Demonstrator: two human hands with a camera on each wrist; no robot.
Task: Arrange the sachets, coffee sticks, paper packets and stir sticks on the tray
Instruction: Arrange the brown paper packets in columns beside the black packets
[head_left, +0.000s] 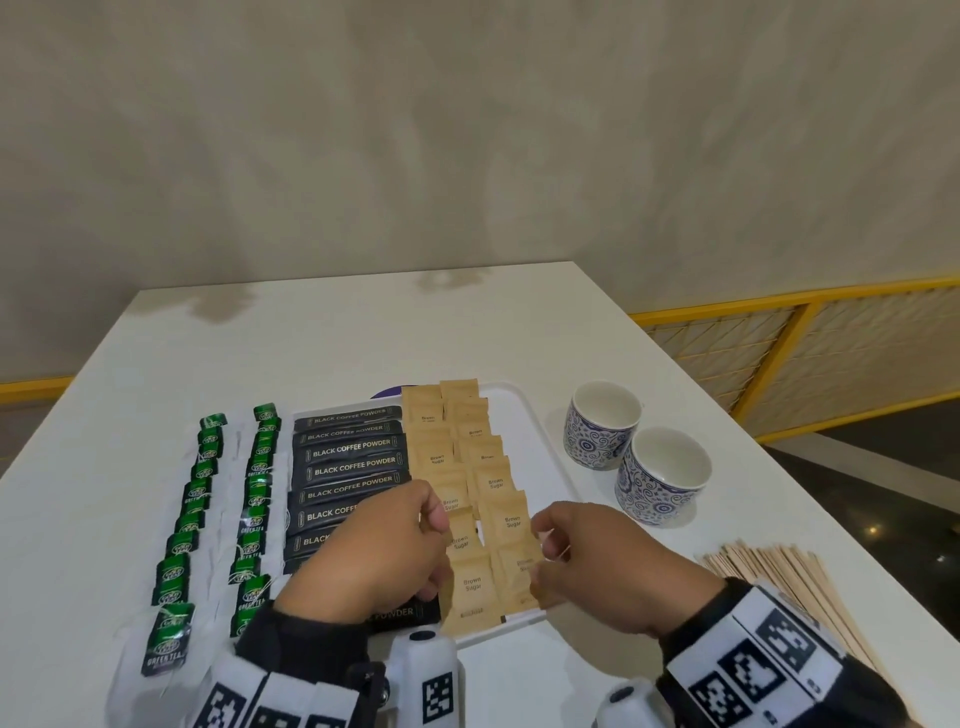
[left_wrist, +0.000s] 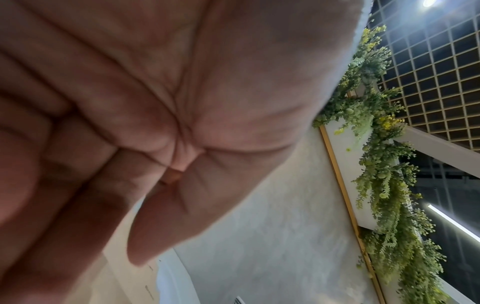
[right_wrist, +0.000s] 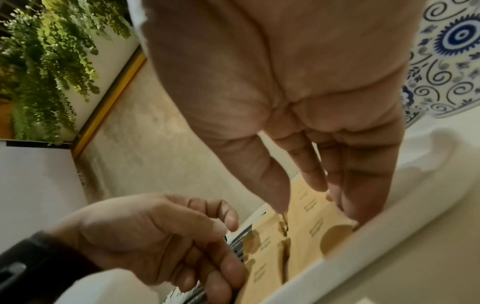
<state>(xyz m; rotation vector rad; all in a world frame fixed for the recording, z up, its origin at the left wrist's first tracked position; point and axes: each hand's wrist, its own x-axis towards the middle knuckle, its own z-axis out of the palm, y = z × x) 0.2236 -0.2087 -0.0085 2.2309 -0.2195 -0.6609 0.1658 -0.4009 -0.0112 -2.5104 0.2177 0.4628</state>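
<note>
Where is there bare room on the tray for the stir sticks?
On the white tray, the only bare strip runs along its right rim, between the brown sugar packets and the two patterned cups. The rest is crowded: black coffee sticks fill the left, both hands hover over the near end. The stir sticks lie on the table, right.

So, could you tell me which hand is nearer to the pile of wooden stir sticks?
Right. The right hand is over the tray's near right edge, beside the stir sticks; the left hand is farther away, over the black coffee sticks.
</note>
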